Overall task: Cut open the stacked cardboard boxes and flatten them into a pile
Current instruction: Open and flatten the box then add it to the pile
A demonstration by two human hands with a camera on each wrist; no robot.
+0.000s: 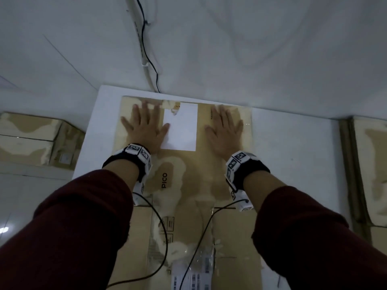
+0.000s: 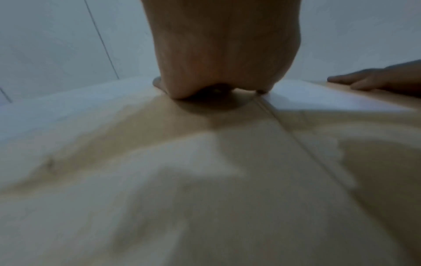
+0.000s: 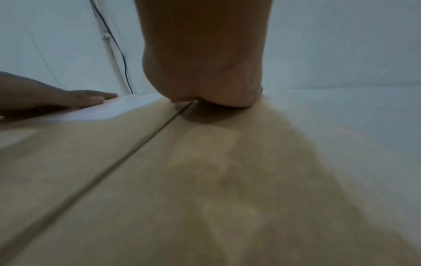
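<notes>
A flattened brown cardboard box (image 1: 188, 170) marked PICO lies on a white table (image 1: 293, 155), with a white label (image 1: 181, 126) near its far end. My left hand (image 1: 144, 124) presses flat on the cardboard left of the label, fingers spread. To the right of the label my right hand (image 1: 225, 128) presses flat as well. In the left wrist view the heel of my left hand (image 2: 216, 72) rests on the cardboard (image 2: 182, 180); the right wrist view shows my right hand (image 3: 205, 81) likewise on the cardboard (image 3: 205, 180). A seam (image 3: 114, 165) runs along the board.
More cardboard boxes (image 1: 35, 139) stand at the left beside the table, and others (image 1: 370, 168) at the right edge. A black cable (image 1: 146, 49) runs down the white wall behind the table. Wrist-camera cables (image 1: 163, 237) trail over the near cardboard.
</notes>
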